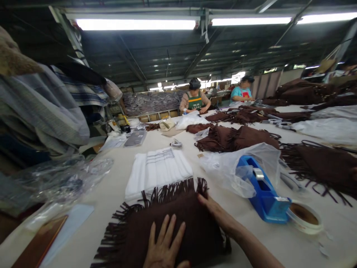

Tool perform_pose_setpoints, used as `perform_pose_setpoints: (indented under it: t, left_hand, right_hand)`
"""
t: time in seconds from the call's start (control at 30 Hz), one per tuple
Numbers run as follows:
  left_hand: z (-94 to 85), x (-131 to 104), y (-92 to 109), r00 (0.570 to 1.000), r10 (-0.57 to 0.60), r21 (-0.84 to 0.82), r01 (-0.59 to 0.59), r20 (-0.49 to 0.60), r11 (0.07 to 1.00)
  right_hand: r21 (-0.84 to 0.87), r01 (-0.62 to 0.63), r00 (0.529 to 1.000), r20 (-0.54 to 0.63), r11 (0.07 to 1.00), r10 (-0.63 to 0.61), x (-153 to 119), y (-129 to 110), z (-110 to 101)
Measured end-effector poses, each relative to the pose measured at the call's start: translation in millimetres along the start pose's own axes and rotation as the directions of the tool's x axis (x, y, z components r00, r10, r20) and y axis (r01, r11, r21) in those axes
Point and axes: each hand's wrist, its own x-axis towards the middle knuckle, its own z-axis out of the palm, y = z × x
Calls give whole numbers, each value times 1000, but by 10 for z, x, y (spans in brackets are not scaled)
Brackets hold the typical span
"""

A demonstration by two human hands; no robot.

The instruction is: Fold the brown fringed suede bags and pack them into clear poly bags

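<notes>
A dark brown fringed bag (156, 227) lies flat on the table in front of me, fringe running along its far and left edges. My left hand (166, 242) rests on it, palm down and fingers spread. At its far right corner, my right hand (213, 212) grips the edge beside the fringe; the thumb side shows, while most of the fingers are hidden. Just beyond the bag, a stack of folded white cloth or tissue (160, 169) is partly overlapped by the fringe.
A blue tape dispenser (263, 195) and a tape roll (304, 217) stand to the right, near a clear plastic bag (223, 167). More brown fringed bags (245, 139) lie farther back. Crumpled plastic (69, 178) is at the left. Two people (194, 100) work across the table.
</notes>
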Motion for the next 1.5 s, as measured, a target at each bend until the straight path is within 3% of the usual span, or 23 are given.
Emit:
perform_pose_setpoints:
  t: [0.1,0.23,0.3,0.4,0.47,0.53,0.6,0.63,0.7,0.77,0.87,0.97,1.07,1.17,1.23,1.33,1.37,1.5]
  left_hand:
    - [-7,-4,-5,996,65,-2,-66,-58,998]
    - [82,-15,24,993,-8,-60,0,-121,998]
    - [60,-13,57,996,-40,-75,34,-76,997]
    - [-149,21,109,994,-94,-173,101,46,980]
    - [-338,70,87,978,-125,-341,177,170,923]
    - [-499,83,-35,952,-166,-517,280,256,809]
    - [-621,-21,-243,884,-358,-550,468,302,692]
    - [-665,-130,-363,814,-490,-512,578,312,636]
    - [-722,-439,-594,633,-713,-379,766,302,519]
    - [-750,-797,-765,534,-793,-299,839,293,454]
    - [-816,-1246,-803,496,-813,-238,866,306,439]
    - [-915,-1453,-618,486,-805,-183,874,340,450]
    - [-954,-1389,-444,438,-803,-181,899,405,399]
    - [-903,-1145,-410,398,-795,-286,913,458,293]
    - [-856,-970,-432,308,-804,-303,938,509,168]
    - [-819,-803,-463,114,-801,-255,966,588,-50]
    - [-819,-778,-469,67,-789,-246,963,611,-109]
    - [-851,-756,-487,-52,-623,-252,886,780,-389]
  right_hand:
    - [-259,19,983,184,966,30,-5,-210,157]
    - [-441,100,981,196,892,-13,-58,-427,428]
    - [-474,150,978,199,868,-61,-90,-396,509]
    - [-507,277,960,174,816,-218,-149,-169,571]
    - [-502,409,908,144,762,-393,-146,44,624]
    - [-450,576,795,116,683,-595,-100,218,685]
    - [-437,648,722,92,623,-686,-57,297,709]
    - [-448,663,701,90,599,-708,-50,300,700]
    - [-490,671,680,108,557,-725,-60,263,660]
    - [-529,668,671,124,524,-731,-80,214,624]
    - [-563,654,677,137,506,-723,-89,184,616]
    - [-582,641,688,145,501,-711,-82,197,630]
    - [-584,643,689,159,495,-707,-75,215,638]
    - [-574,642,701,171,508,-692,-72,235,645]
    - [-570,632,721,184,525,-668,-75,250,651]
    - [-566,621,738,188,542,-648,-87,259,651]
    - [-562,623,735,185,543,-652,-91,255,648]
    - [-554,646,705,168,526,-689,-97,224,626]
